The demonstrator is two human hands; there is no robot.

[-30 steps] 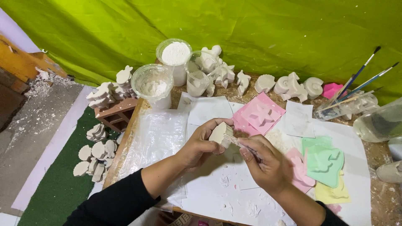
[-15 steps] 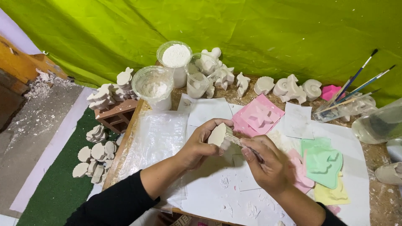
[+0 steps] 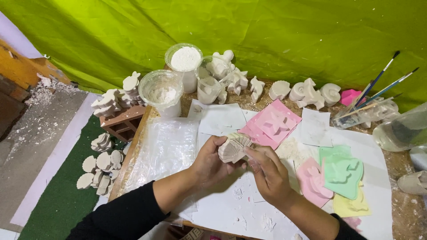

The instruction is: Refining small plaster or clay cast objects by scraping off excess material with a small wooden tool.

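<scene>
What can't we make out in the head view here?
- Plaster cast: its lower part is covered by the left hand and right hand.
- Any tool in the right hand: hidden by its curled fingers.
- Pink mould: partly under the green mould, shape unclear.
- Jar: cut off by the right edge.
- Floor casts: too small to tell their figures.

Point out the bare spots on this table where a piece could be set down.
Free: the plastic sheet left of the left hand, and the white paper below both hands. Crowded: the back row of cups and white casts, and the coloured moulds beside the right hand.
</scene>
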